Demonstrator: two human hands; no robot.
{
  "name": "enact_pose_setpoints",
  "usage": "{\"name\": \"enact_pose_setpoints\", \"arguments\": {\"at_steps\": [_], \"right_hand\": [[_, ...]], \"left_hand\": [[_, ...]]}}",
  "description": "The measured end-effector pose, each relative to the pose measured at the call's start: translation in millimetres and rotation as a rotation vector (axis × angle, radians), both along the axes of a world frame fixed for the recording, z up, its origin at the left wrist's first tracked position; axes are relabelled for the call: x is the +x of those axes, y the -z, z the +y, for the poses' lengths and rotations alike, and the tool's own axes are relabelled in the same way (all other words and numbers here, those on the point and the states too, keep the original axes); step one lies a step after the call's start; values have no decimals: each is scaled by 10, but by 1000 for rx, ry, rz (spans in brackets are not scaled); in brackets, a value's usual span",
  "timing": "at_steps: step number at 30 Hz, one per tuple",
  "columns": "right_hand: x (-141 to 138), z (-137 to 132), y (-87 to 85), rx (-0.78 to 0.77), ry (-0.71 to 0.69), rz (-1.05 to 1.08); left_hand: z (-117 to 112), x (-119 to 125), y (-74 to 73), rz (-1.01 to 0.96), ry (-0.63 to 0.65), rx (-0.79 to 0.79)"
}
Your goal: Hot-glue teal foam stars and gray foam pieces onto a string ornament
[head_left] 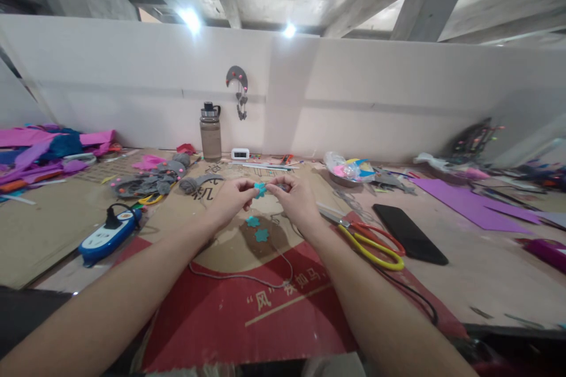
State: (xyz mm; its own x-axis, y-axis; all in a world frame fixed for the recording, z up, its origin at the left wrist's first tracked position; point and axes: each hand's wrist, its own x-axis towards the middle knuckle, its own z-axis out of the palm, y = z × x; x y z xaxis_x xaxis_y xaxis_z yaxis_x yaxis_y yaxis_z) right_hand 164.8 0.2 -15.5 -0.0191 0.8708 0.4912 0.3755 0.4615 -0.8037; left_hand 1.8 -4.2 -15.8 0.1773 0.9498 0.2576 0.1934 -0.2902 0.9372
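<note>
My left hand (pixel 240 195) pinches a small teal flower cutout (pixel 260 189) between thumb and fingers, above the cardboard. At the flower's right edge, my right hand (pixel 289 195) is closed in a pinch; what its fingertips grip is too small to make out. Below the hands, a teal flower cutout (pixel 253 221) and another teal cutout (pixel 262 235) lie on the red and tan cardboard (pixel 212 318). A grey yarn strand (pixel 247 278) curves across the cardboard beneath my hands and runs up toward the right one.
Scissors (pixel 375 242) with red and yellow handles lie beside my right forearm, near a black phone (pixel 410 233). Left stands a blue power strip (pixel 110 234). Grey felt scraps (pixel 150 181), a bottle (pixel 211 134), a small clock (pixel 240 154) and a filled bowl (pixel 347 177) sit farther back.
</note>
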Motion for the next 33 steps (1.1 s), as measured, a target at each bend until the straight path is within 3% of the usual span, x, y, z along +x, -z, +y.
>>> {"name": "enact_pose_setpoints", "arguments": {"at_steps": [16, 33], "right_hand": [[24, 18, 10, 45, 21, -50], [45, 36, 16, 26, -29, -30]], "left_hand": [[-57, 24, -34, 103, -12, 35], [13, -1, 6, -98, 85, -65]]}}
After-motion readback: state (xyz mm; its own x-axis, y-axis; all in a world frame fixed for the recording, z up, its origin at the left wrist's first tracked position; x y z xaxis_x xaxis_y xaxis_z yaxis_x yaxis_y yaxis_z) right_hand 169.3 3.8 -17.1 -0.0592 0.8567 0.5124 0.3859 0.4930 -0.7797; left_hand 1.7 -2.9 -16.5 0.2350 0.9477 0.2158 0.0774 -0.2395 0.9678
